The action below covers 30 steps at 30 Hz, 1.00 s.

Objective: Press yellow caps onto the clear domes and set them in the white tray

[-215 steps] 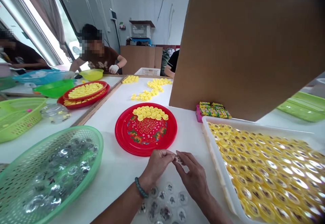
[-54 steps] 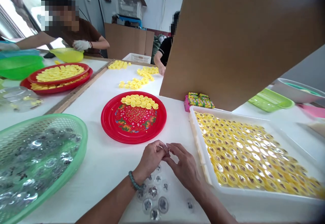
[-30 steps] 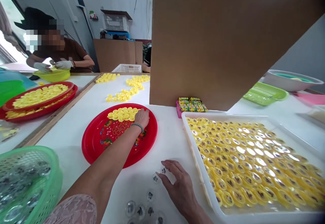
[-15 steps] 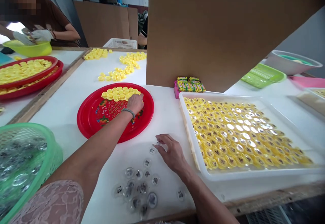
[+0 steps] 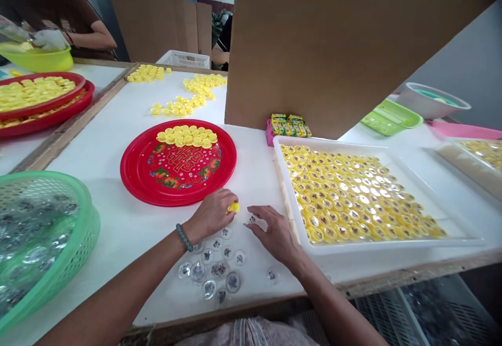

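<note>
My left hand (image 5: pixel 215 211) is closed on a small yellow plastic cap (image 5: pixel 234 207), just in front of the red tray. My right hand (image 5: pixel 272 228) faces it, thumb and fingers around a clear round disc (image 5: pixel 252 219) with a dark printed figure. Between and below my hands, several more clear printed discs (image 5: pixel 207 255) lie scattered on the white table. The red tray (image 5: pixel 137 179), with a patterned middle, carries rows of yellow caps (image 5: pixel 186 136) along its far side. To the right, a white tray (image 5: pixel 280 189) is filled with yellow caps bearing printed discs (image 5: pixel 345 194).
A green basket (image 5: pixel 84 220) of clear discs stands at left. Beyond it are stacked red trays (image 5: pixel 84 97) of yellow caps. A cardboard panel (image 5: pixel 314 48) rises behind a pink box (image 5: pixel 270 133) of small packets. A gloved co-worker (image 5: pixel 82 27) handles things over a yellow-green bowl (image 5: pixel 47 61).
My left hand has come back from the red tray toward my right hand with a yellow cap. My right hand still holds its disc. The view has shifted slightly.
</note>
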Motion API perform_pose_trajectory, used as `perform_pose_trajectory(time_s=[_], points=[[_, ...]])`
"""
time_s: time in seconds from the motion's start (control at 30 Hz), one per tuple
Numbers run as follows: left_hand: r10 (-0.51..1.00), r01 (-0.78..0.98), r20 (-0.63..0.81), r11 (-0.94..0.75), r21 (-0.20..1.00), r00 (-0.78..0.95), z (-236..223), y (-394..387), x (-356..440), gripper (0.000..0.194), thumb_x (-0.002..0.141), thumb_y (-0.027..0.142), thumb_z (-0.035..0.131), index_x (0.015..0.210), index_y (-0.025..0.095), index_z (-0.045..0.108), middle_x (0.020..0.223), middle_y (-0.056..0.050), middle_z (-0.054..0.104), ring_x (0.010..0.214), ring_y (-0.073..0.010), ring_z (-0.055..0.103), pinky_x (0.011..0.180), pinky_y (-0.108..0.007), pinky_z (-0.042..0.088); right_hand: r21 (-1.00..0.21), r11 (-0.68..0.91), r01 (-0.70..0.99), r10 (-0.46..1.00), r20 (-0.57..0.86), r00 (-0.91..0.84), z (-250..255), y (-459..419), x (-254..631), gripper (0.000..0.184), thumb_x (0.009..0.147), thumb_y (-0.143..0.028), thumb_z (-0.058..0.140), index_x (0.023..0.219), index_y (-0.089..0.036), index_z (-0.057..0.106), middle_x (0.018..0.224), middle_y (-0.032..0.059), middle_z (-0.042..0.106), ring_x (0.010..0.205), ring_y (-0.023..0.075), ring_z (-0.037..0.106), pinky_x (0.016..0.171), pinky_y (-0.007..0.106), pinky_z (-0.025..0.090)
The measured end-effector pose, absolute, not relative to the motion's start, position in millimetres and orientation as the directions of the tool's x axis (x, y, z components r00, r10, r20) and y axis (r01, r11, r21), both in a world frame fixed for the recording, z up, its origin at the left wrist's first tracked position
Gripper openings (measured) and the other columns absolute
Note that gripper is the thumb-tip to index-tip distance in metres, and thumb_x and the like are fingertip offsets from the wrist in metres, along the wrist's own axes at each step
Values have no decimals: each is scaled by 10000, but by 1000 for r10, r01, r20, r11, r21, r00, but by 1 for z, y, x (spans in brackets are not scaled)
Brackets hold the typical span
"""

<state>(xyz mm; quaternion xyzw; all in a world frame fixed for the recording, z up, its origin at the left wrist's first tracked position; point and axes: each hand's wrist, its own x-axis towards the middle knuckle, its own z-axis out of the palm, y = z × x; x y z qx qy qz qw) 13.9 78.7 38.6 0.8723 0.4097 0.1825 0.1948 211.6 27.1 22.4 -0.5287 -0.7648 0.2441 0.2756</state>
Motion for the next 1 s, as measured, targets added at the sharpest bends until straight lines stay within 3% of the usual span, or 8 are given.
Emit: perform_pose_trajectory(time_s=[0.17, 0.3, 0.43, 0.57, 0.8, 1.0], points=[[835, 546, 134, -461, 700, 533, 14, 65, 14, 271, 801, 214, 568, 1069, 172, 560, 1005, -65, 625, 947, -214, 543, 836, -328, 435, -596, 377, 709, 914, 115, -389, 30, 42, 206, 398, 798, -138, 604, 1179, -219, 523, 1070, 56, 643, 958, 177, 601, 846, 321, 482], [912, 478, 26, -239, 845, 410, 11, 62, 9, 413, 750, 251, 630, 1149, 210, 533, 950, -37, 644, 811, -177, 589, 717, -276, 466, -550, 424, 720, 877, 51, -477, 34, 53, 194, 458, 794, -84, 574, 1218, -232, 490, 1064, 49, 651, 959, 175, 605, 843, 311, 472], [941, 362, -28, -102, 927, 337, 5, 63, 6, 430, 698, 197, 657, 1114, 197, 549, 885, -23, 677, 756, -161, 616, 711, -267, 481, -477, 488, 731, 842, 37, -538, 29, 60, 187, 550, 784, -60, 564, 1286, -242, 430, 1014, 57, 666, 908, 186, 616, 777, 295, 479], [941, 213, -3, -73, 974, 338, -4, 67, 5, 456, 691, 169, 654, 1130, 185, 533, 876, -31, 694, 815, -174, 642, 760, -286, 496, -420, 546, 725, 812, 56, -580, 24, 63, 186, 579, 793, -75, 568, 1321, -227, 383, 963, 63, 670, 871, 188, 616, 738, 280, 473], [936, 150, -25, -30, 988, 352, -10, 71, 4, 507, 707, 137, 628, 1190, 157, 474, 866, -44, 712, 867, -186, 651, 854, -323, 481, -307, 585, 751, 787, -9, -617, 26, 67, 185, 277, 793, -110, 607, 1059, -185, 588, 851, 53, 663, 740, 159, 611, 652, 240, 434], [943, 171, -88, 34, 985, 321, -5, 73, 5, 448, 696, 190, 643, 1120, 144, 506, 843, -49, 707, 850, -206, 656, 806, -322, 494, -398, 603, 691, 758, 19, -651, 23, 69, 184, 118, 780, -109, 630, 865, -182, 669, 766, 32, 685, 759, 165, 621, 675, 238, 428]])
